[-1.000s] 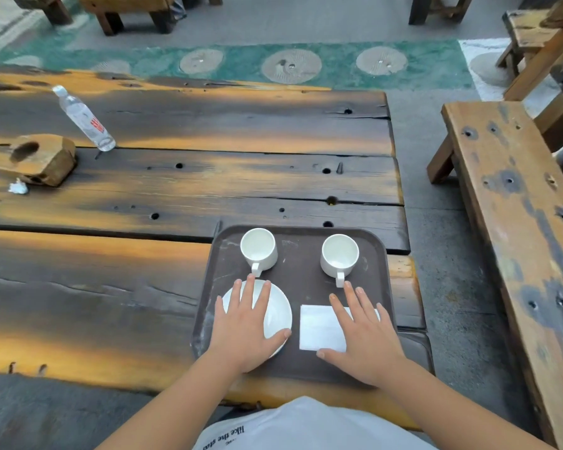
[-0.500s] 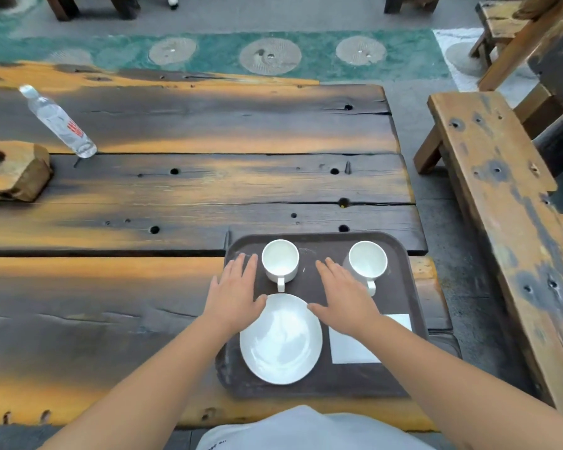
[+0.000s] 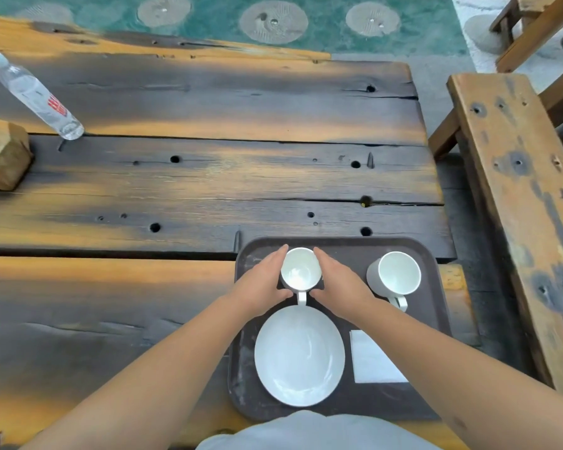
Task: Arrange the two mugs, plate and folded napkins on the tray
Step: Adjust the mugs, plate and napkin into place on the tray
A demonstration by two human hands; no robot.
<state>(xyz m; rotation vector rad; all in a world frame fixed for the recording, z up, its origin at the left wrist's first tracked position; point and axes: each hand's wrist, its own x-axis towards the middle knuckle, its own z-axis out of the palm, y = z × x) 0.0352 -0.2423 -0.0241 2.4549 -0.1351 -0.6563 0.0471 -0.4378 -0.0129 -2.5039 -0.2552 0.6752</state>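
Note:
A dark brown tray (image 3: 345, 246) lies at the near right of the wooden table. On it stand two white mugs: the left mug (image 3: 300, 271) at the far left, the right mug (image 3: 397, 273) at the far right, both handles pointing toward me. My left hand (image 3: 263, 282) and my right hand (image 3: 338, 284) cup the left mug from both sides, fingers against its wall. A white plate (image 3: 299, 355) sits in front of that mug. The folded white napkins (image 3: 372, 360) lie to the plate's right, partly under my right forearm.
A clear water bottle (image 3: 35, 95) stands at the far left of the table, with a wooden block (image 3: 2, 154) beside it. A wooden bench (image 3: 517, 190) runs along the right side. More wooden furniture stands at the top right.
Both hands left the plate and napkins, moved forward and closed in around the left mug. The camera has tilted down and nearer to the tray.

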